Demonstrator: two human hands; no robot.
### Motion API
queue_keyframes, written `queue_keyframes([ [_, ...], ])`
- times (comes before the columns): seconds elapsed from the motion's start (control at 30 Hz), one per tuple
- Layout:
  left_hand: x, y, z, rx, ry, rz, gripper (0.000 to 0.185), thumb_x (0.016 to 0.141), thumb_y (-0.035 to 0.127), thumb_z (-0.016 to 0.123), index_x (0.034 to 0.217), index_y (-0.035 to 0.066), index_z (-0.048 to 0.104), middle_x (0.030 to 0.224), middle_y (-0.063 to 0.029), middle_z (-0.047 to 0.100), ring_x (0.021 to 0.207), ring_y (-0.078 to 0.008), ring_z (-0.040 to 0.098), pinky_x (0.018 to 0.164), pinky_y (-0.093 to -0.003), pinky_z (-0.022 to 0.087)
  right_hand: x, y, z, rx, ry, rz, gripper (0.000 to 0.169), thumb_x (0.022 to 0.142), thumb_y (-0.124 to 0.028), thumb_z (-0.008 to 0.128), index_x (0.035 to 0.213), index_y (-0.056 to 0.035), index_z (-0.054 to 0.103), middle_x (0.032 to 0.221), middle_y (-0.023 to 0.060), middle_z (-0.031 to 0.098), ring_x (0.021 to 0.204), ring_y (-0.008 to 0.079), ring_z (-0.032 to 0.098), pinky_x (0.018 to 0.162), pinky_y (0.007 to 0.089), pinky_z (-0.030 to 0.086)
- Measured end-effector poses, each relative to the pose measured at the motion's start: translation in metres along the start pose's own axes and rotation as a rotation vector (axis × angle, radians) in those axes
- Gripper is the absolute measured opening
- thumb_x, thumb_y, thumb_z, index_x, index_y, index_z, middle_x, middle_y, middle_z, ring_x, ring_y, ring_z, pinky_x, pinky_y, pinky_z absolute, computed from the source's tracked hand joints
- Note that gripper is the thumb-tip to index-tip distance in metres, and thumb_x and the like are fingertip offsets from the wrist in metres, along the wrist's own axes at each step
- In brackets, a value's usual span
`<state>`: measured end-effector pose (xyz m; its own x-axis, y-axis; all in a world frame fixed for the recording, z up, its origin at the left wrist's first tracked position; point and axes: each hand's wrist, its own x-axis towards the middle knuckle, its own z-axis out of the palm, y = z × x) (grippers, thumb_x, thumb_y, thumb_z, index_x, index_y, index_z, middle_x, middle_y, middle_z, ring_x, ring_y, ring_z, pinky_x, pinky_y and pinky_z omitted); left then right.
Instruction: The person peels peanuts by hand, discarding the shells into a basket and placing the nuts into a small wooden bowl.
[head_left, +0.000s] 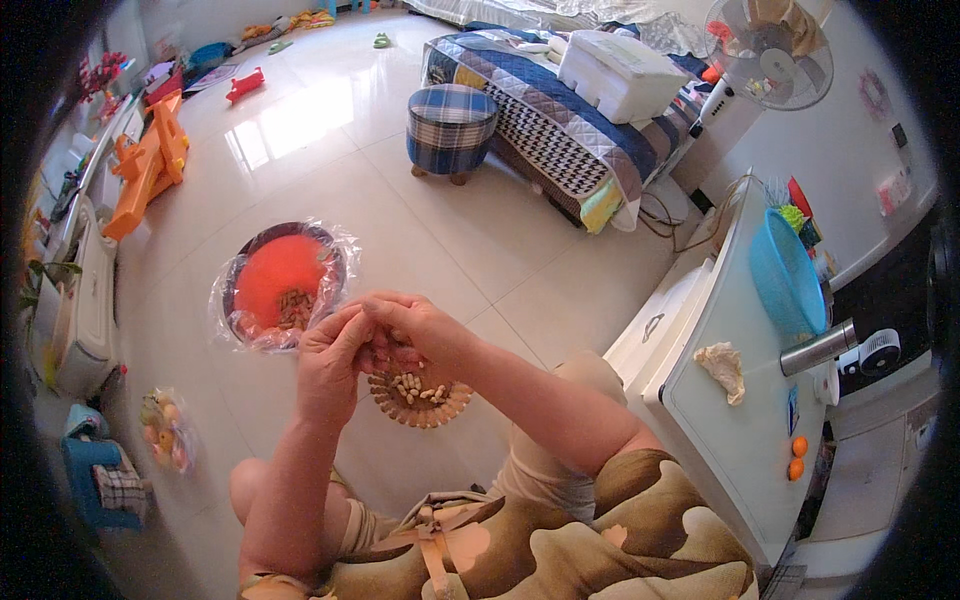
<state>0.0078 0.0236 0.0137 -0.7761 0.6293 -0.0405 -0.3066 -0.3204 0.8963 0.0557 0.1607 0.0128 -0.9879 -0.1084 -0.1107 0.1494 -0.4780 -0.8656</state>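
My left hand (336, 341) and my right hand (411, 321) meet in front of me with bent fingers, thumbs and fingertips close together. Whatever may be between the fingertips is hidden by the fingers. Just below them, partly covered by my hands, a round scallop-edged basket (424, 417) holds several unshelled peanuts (411, 387). To the left of my hands on the tiled floor stands a dark-rimmed basin (238, 247) lined with a clear plastic bag (346, 247). Its inside looks red, and brown peanut shells (296, 306) lie in it.
A plastic bag of fruit (165, 431) and a small blue chair (94, 472) are at left. A white cabinet (720, 465) on my right bears a blue basin (784, 277), a metal cup (817, 348) and two oranges (798, 457). Ahead stands a plaid stool (452, 131) beside a bed (555, 135).
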Motion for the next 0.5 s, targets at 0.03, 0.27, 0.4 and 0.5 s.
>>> queue_keyframes([
  [0.03, 0.0, -0.002, -0.003, -0.014, -0.024, 0.012, 0.019, 0.091, 0.014, 0.053, 0.098, -0.002, 0.062, 0.071, -0.0026, 0.058, 0.056, -0.0066, 0.052, 0.046, -0.0182, 0.04, -0.001, 0.001, 0.001, 0.019, -0.004, -0.007, 0.034, 0.094, -0.035, 0.044, 0.099, -0.005, 0.059, 0.068, 0.0024, 0.056, 0.055, 0.0097, 0.052, 0.046, 0.021, 0.037],
  [0.27, 0.001, -0.009, -0.011, -0.072, -0.023, 0.035, 0.022, 0.091, 0.016, 0.053, 0.101, -0.002, 0.061, 0.07, -0.0033, 0.057, 0.054, -0.0075, 0.05, 0.047, -0.0191, 0.042, 0.002, -0.003, 0.011, 0.058, 0.04, -0.012, 0.029, 0.093, -0.022, 0.041, 0.106, -0.0005, 0.056, 0.063, 0.0025, 0.052, 0.046, 0.0075, 0.047, 0.043, 0.0197, 0.042],
  [0.4, 0.0, -0.01, -0.007, -0.098, 0.032, 0.0, 0.02, 0.091, 0.015, 0.053, 0.1, -0.001, 0.061, 0.073, -0.0032, 0.059, 0.055, -0.0067, 0.051, 0.048, -0.0186, 0.044, 0.001, 0.002, 0.01, 0.069, 0.033, -0.017, 0.028, 0.09, -0.024, 0.044, 0.102, -0.0031, 0.058, 0.069, 0.0022, 0.057, 0.053, 0.0079, 0.051, 0.043, 0.0192, 0.038],
  [0.5, -0.002, -0.008, -0.008, -0.13, 0.012, 0.004, 0.016, 0.091, 0.011, 0.053, 0.097, 0.0, 0.062, 0.076, -0.0039, 0.062, 0.058, -0.0067, 0.055, 0.051, -0.0183, 0.047, 0.0, 0.003, 0.005, 0.05, 0.03, -0.013, 0.028, 0.09, -0.025, 0.046, 0.101, -0.0026, 0.059, 0.069, 0.0019, 0.057, 0.054, 0.0074, 0.051, 0.046, 0.019, 0.04],
])
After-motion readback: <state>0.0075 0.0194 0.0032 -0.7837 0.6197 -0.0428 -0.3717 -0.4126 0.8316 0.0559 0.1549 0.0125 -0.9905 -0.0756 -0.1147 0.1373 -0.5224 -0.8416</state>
